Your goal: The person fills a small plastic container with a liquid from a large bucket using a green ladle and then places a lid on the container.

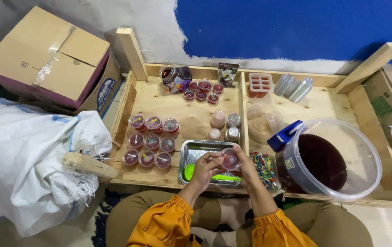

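While both hands, left hand (pixel 204 168) and right hand (pixel 243 163), pinch small lidded cup (pixel 229 159) above metal tray (pixel 191 151), six o'clock of frame centre, a loosened pinch could tip red filling out.

The small cup (pixel 229 159) in both hands is clear, glossy plastic over a dark red filling. Below it the tray (pixel 191 151) is brushed metal with a dull shine. The counter (pixel 191 112) is bare, pale wood, matt and unfinished. At three o'clock the big tub (pixel 370 155) is translucent smooth plastic. At nine o'clock the sack (pixel 22 160) is coarse woven white cloth with frayed edges.
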